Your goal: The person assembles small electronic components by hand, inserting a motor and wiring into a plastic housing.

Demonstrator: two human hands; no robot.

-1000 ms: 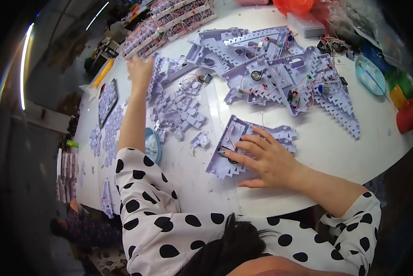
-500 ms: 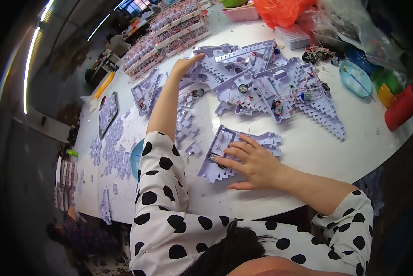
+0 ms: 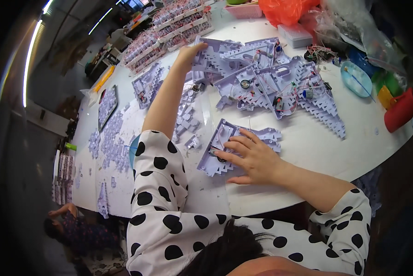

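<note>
A: Left side first. What is on the bench [image 3: 307,152]?

B: Small lilac plastic parts [image 3: 107,138] lie scattered at far left. The left hand [image 3: 189,51] is stretched far across, fingertips touching the edge of a lilac stepped panel [image 3: 215,57] at the back; whether it is closed on the panel I cannot tell.

A: Centre and right?

B: The right hand [image 3: 252,158] lies open, fingers spread flat on a lilac plastic housing [image 3: 225,147] near the front edge. Behind it sits a wired lilac assembly [image 3: 280,85]. A red cup [image 3: 401,112] stands at far right.
</note>
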